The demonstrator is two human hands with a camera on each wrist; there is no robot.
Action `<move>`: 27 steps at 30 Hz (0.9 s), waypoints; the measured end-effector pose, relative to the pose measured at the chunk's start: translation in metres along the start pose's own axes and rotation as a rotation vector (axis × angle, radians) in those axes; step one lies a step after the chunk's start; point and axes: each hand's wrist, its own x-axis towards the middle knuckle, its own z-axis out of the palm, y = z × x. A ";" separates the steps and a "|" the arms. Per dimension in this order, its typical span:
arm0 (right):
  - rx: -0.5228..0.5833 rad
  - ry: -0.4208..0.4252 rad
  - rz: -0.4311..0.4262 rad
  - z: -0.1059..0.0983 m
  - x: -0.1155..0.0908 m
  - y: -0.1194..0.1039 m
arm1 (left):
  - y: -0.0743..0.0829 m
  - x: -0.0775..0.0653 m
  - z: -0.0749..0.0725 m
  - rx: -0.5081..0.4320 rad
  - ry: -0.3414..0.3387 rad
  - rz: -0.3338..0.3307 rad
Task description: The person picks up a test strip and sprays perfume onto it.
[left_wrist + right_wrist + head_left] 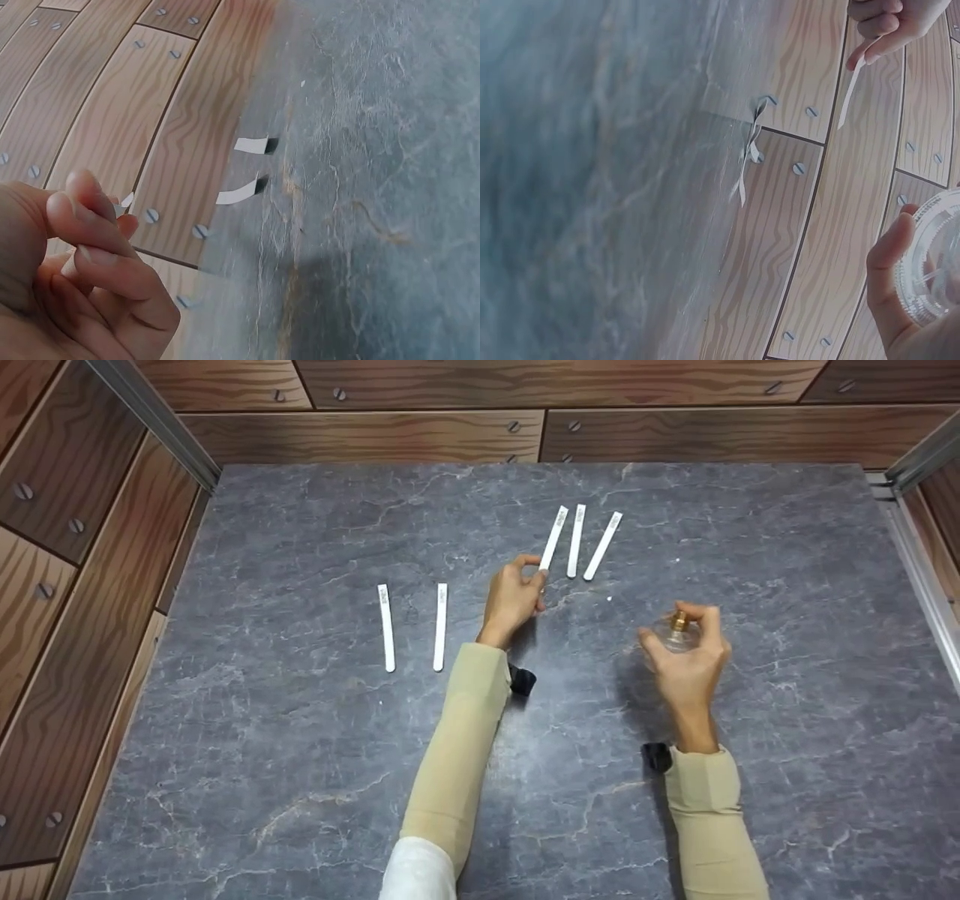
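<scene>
Beige sleeves (457,727) stretched over the grey counter (300,780) | and there, the left hand (514,596) had a printed white paper strip (553,538) pinched by its near end, two upper strips (602,547) just right of it | right hand (688,656) gripped a clear perfume bottle (677,640), finger on the gold top (679,619) | two lower strips (440,630) lay off to the left

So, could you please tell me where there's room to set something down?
The tabletop is bare between the left plank wall and the left pair of white strips, and right of the right hand with its clear bottle. Crowding is around the left hand, which pinches one strip beside two others.
</scene>
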 end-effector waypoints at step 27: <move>-0.007 -0.010 -0.010 -0.001 0.000 0.004 | -0.009 0.043 0.021 -0.063 0.004 -0.135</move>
